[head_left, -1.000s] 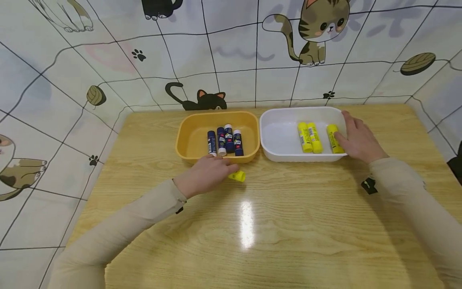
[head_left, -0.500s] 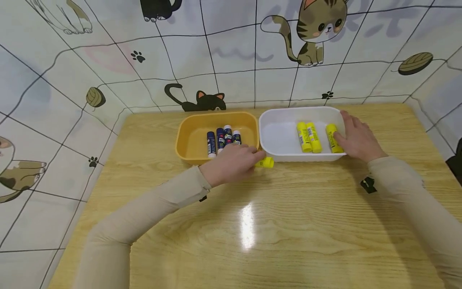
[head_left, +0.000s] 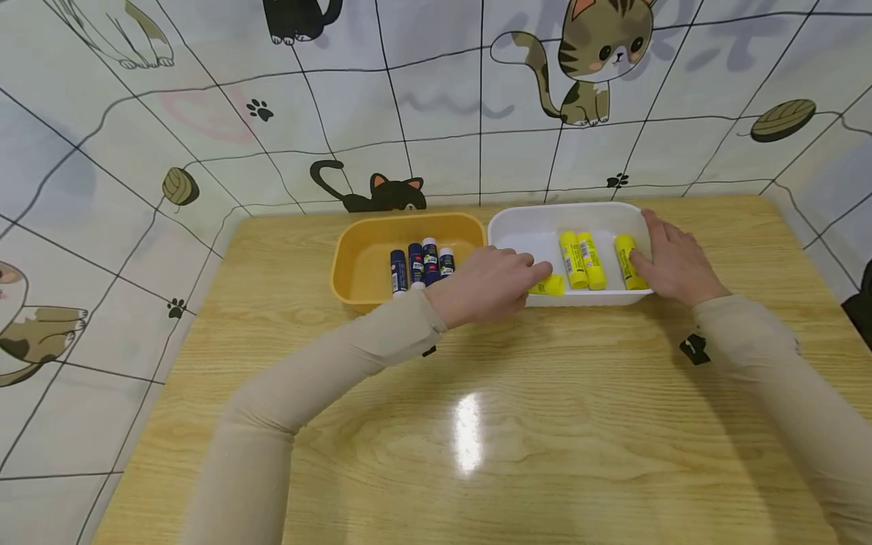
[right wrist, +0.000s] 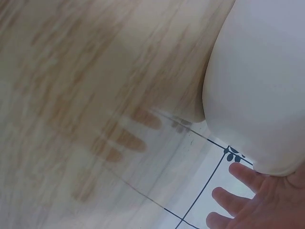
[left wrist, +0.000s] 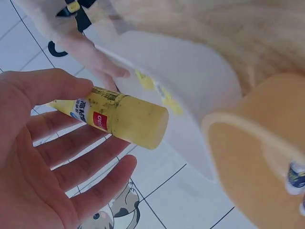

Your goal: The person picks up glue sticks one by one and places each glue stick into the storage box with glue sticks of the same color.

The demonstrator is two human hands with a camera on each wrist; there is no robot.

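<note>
My left hand [head_left: 485, 284] pinches a yellow glue stick [head_left: 549, 286] between thumb and fingers, above the near left part of the white plastic tray [head_left: 593, 298]. In the left wrist view the glue stick [left wrist: 138, 120] lies sideways under the thumb, the other fingers spread below it. My right hand [head_left: 681, 261] holds the tray's right end, its thumb over the rim and its fingers outside. Inside the tray lie a pair of yellow glue sticks [head_left: 583, 260] side by side and another yellow glue stick [head_left: 630, 262] near the right thumb.
An orange tray [head_left: 361, 261] stands against the white tray's left side, holding several dark blue glue sticks [head_left: 417, 261]; my left hand partly hides it. Both rest on a wooden table [head_left: 545, 424] near a cat-patterned wall covering [head_left: 450, 98].
My left hand has carried the yellow glue stick rightward and slightly away, from in front of the orange tray to over the white tray. The right hand has stayed on the white tray.
</note>
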